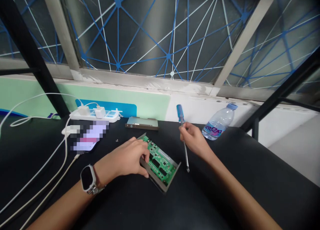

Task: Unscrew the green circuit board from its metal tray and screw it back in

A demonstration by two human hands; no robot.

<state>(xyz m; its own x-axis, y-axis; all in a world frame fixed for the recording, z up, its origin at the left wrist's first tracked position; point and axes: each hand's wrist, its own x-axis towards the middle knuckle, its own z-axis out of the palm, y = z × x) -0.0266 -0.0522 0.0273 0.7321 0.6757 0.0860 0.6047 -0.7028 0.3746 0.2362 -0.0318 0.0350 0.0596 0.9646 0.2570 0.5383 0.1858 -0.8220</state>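
Observation:
A green circuit board (160,161) sits inside a shallow metal case (158,180) whose top is off. My left hand (131,156) grips the case at its left end, thumb on the near wall and fingers curled over the board's side. Pinched in my right hand (193,136) is a screwdriver (185,155) with a blue clear handle, which points up. Its shaft slants down, and the tip, with what may be a small screw on it, is right of the case and apart from it. A metal cover (142,122) lies behind, near the wall.
A power strip (95,115) with plugs and white cables (65,146) occupies the left back, beside a blurred phone (91,138). Tiny screws (117,140) lie on the black table (200,203). At back right a water bottle (220,121) leans. Black frame bars (277,97) flank the table.

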